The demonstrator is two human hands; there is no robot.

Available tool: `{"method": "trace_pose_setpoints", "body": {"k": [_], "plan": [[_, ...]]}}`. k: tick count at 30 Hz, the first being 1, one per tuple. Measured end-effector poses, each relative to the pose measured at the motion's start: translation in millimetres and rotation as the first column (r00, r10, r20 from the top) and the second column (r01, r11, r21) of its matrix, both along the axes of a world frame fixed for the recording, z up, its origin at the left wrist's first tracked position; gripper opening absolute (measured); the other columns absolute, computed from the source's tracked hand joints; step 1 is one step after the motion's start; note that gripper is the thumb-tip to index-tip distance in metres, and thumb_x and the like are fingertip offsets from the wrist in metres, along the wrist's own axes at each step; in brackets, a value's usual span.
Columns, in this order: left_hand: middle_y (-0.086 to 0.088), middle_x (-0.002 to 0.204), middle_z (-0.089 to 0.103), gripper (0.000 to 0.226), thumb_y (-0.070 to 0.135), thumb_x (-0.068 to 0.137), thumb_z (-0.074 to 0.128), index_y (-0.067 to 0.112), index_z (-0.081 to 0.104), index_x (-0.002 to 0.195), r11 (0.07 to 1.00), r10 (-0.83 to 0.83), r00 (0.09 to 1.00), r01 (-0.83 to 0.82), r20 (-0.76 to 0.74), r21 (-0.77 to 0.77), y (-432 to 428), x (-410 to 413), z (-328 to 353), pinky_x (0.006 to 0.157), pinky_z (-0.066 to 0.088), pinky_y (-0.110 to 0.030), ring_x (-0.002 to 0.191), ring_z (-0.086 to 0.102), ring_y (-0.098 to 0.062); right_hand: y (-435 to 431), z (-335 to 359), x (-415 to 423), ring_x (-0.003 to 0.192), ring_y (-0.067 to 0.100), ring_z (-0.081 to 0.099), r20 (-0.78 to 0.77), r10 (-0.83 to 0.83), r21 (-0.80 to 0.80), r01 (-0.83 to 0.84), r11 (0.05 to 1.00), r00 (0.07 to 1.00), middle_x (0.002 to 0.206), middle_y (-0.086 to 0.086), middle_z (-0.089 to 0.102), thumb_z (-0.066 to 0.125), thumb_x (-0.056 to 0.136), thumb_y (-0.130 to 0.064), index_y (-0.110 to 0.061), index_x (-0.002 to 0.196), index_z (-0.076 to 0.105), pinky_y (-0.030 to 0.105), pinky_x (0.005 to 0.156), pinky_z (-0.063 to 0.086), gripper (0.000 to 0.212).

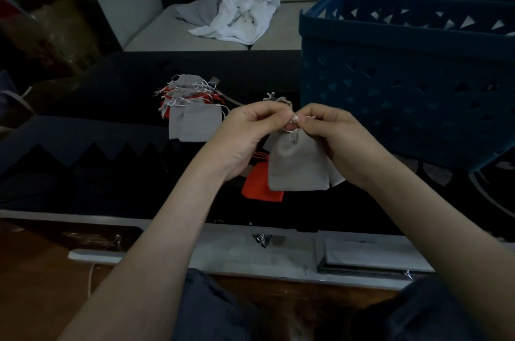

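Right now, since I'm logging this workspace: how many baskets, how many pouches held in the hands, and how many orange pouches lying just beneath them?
Blue basket: 1
Grey pouch, pinched by left hand and right hand: 1
Orange pouch beneath it: 1
Total: 3

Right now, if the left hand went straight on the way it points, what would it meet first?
The right hand, close across the top of the grey pouch; the basket lies beyond, though depth is unclear.

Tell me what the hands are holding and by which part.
The left hand and the right hand both pinch a grey drawstring pouch at its gathered top; the pouch's body hangs free below the fingers.
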State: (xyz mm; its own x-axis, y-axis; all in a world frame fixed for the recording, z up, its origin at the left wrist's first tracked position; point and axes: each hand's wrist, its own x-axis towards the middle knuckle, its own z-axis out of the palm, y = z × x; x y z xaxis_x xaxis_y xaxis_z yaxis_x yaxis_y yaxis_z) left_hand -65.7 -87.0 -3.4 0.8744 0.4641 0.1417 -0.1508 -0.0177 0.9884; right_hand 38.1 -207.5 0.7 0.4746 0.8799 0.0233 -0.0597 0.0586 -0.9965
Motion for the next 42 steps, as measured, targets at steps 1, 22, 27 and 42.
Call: {"method": "trace_pose_setpoints", "body": {"k": [1, 22, 27, 42], "plan": [[0.002, 0.077, 0.068, 0.005, 0.013, 0.081, 0.065, 0.013, 0.069, 0.080, 0.998, 0.018, 1.000, -0.017, -0.011, 0.063, 0.5, -1.0, 0.3, 0.077, 0.048, -0.018, 0.079, 0.062, -0.009, -0.2, -0.6, 1.2, 0.070, 0.005, 0.058, 0.040, -0.020, -0.029, 0.021, 0.999, 0.999, 0.072, 0.000, 0.063, 0.049, 0.095, -0.010, -0.007, 0.081, 0.063, 0.014, 0.066, 0.046, 0.020], [-0.003, 0.069, 0.058, 0.019, 0.017, 0.082, 0.047, 0.009, 0.063, 0.076, 0.178, 0.453, 0.865, -0.327, 0.218, 0.928, -17.2, 21.2, -16.2, 0.067, 0.036, -0.037, 0.076, 0.050, -0.028, 6.1, -5.0, 5.2, 0.067, 0.005, 0.057, 0.747, -0.241, -0.049, 0.413, 0.909, 0.620, 0.069, -0.010, 0.061, 0.060, 0.090, -0.020, -0.014, 0.083, 0.068, 0.006, 0.062, 0.039, 0.012], [0.002, 0.074, 0.058, 0.009, 0.016, 0.087, 0.058, 0.010, 0.063, 0.083, 0.244, 0.399, 0.869, -0.407, 0.292, 0.880, -9.9, 16.2, -21.1, 0.071, 0.036, -0.035, 0.077, 0.036, -0.012, 1.1, -1.7, 8.4, 0.092, 0.007, 0.065, 0.286, -0.180, -0.056, 0.204, 0.977, 0.941, 0.095, 0.000, 0.071, 0.045, 0.099, -0.022, -0.017, 0.099, 0.069, 0.019, 0.079, 0.052, 0.025], [0.006, 0.089, 0.066, 0.020, 0.017, 0.089, 0.061, 0.011, 0.061, 0.108, 0.453, 0.352, 0.895, -0.420, 0.275, 0.786, -14.2, 7.8, -16.8, 0.082, 0.042, -0.019, 0.093, 0.057, -0.012, 2.1, -5.2, 4.1, 0.077, 0.010, 0.067, 0.263, -0.236, 0.031, 0.237, 0.971, 0.935, 0.078, 0.002, 0.070, 0.059, 0.092, -0.014, -0.012, 0.085, 0.068, 0.022, 0.073, 0.055, 0.012]]}}
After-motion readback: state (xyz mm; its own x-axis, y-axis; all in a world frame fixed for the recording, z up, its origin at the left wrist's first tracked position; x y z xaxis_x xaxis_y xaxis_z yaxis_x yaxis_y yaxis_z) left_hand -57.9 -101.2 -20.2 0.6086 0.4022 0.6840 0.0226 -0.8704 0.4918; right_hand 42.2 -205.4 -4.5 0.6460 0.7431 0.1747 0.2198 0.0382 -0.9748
